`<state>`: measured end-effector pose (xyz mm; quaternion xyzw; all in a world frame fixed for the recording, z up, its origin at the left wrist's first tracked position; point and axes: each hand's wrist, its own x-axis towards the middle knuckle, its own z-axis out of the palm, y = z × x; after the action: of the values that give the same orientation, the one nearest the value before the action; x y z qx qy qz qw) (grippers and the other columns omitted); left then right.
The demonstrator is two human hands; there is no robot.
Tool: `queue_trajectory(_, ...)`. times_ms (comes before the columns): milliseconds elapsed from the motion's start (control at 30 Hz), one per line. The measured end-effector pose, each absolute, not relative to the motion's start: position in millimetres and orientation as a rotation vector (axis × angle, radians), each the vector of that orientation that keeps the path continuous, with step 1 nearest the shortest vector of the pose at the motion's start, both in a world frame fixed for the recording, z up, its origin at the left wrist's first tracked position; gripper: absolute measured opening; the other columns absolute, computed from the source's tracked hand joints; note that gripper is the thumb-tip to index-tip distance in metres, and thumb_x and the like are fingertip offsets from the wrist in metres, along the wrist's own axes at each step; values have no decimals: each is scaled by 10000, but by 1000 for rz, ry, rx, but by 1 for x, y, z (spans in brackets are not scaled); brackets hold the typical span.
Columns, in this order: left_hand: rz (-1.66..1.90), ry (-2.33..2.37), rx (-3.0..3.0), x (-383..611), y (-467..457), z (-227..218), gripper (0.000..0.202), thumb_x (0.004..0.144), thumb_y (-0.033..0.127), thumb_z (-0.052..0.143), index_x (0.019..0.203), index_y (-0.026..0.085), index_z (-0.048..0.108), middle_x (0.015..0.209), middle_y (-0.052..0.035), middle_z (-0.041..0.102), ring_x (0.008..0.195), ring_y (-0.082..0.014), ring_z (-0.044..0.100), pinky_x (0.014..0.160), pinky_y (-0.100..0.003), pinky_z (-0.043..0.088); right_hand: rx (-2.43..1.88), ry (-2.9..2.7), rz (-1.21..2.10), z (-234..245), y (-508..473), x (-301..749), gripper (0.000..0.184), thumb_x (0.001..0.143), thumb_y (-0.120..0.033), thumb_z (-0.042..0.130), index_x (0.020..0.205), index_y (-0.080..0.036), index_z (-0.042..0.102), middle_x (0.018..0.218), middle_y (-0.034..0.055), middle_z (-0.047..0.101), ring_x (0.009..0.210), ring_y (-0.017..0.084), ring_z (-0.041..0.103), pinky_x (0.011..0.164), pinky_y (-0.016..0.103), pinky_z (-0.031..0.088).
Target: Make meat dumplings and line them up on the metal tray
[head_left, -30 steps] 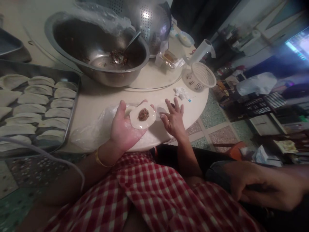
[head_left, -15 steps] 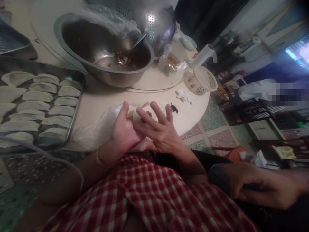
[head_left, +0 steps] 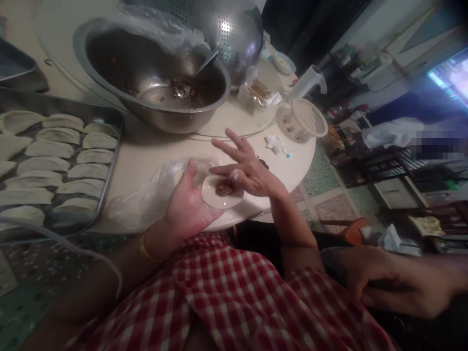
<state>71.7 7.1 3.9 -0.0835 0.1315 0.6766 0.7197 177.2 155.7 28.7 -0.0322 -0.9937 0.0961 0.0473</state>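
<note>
In the head view, my left hand [head_left: 186, 207] is palm up and bears a round white dumpling wrapper [head_left: 212, 199] on its fingers. A small lump of brown filling [head_left: 224, 188] rests on the wrapper. My right hand [head_left: 252, 170] is over the wrapper's right edge, its fingers stretched out and apart. The right thumb tip is close beside the filling; I cannot tell whether it touches. Under and behind my left hand lies a clear plastic bag [head_left: 141, 200] on the table.
A metal tray [head_left: 119, 141] with rows of folded dumplings [head_left: 47, 164] stands at the left. Behind are a steel bowl [head_left: 175, 122] with filling and a spoon [head_left: 206, 63], a colander [head_left: 239, 34] and a white basket [head_left: 310, 119]. Another person's hand [head_left: 398, 280] is at the lower right.
My right hand has lifted and moved right, off the left palm, uncovering the wrapper and filling. The left hand stays nearly in place. The view has shifted slightly.
</note>
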Motion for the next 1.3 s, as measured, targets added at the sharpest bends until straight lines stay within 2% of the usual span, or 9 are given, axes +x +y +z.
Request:
queue_trajectory(100,1459,284,-172,72,8,3,690,948,631,334,1384,118,487,1205,-161,683,1201,-298,616,1107,-474,420,-90,-3009,371,27,163,181,557,1024,-522,197,1233,-329,676,1615,-79,319,1556,240,65,1246,526,135)
queue_trajectory(200,1414,278,-155,73,8,1,678,952,623,327,1379,124,493,1223,-154,681,1242,-302,592,1128,-488,390,60,-2996,446,25,166,183,581,1026,-524,177,1225,-319,684,1605,-61,347,1552,237,101,1250,505,134)
queue_trajectory(467,1432,391,-165,68,7,-2,628,943,636,352,1233,148,620,1094,-128,740,1161,-303,650,1076,-484,453,-154,-2986,350,6,174,203,567,1014,-550,157,1249,-406,653,1616,-150,289,1558,203,34,1248,507,141)
queue_trajectory(633,1429,346,-75,64,5,-4,644,971,615,266,1238,156,631,1180,-109,722,1178,-293,645,1038,-438,489,-365,-2802,425,-2,178,212,795,989,-567,-25,1165,-341,718,1607,-106,327,1551,212,112,1227,531,218)
queue_trajectory(767,1411,330,-52,66,6,-6,656,959,640,277,1252,166,623,1196,-95,721,1165,-275,655,1031,-411,497,-331,-2800,439,0,181,214,778,989,-585,0,1137,-348,726,1590,-122,354,1540,220,161,1226,528,224)
queue_trajectory(900,1380,410,-37,67,7,-11,718,938,674,278,1234,120,625,1170,-141,725,1140,-277,670,977,-388,533,-522,-2717,356,-14,189,223,757,976,-638,73,1090,-315,749,1578,-63,391,1544,274,138,1229,582,172)
queue_trajectory(1067,1345,488,-65,69,9,-9,731,940,668,264,1228,103,626,1116,-150,736,1093,-289,689,975,-404,534,-762,-2841,313,-38,192,228,630,997,-588,227,986,-274,773,1577,-14,403,1538,301,158,1226,618,123)
queue_trajectory(1167,1346,580,-132,72,11,-3,753,914,699,303,1186,88,649,1058,-156,751,1129,-331,661,1012,-424,512,-788,-2809,297,-40,195,230,661,998,-592,195,984,-274,774,1562,-12,428,1535,297,171,1226,619,127)
queue_trajectory(1300,1432,615,-163,73,12,2,672,868,700,431,1193,157,656,1125,-132,743,1248,-367,574,1041,-418,494,-648,-2653,320,-25,191,238,743,985,-609,79,1098,-303,746,1571,-34,408,1540,279,154,1217,597,200)
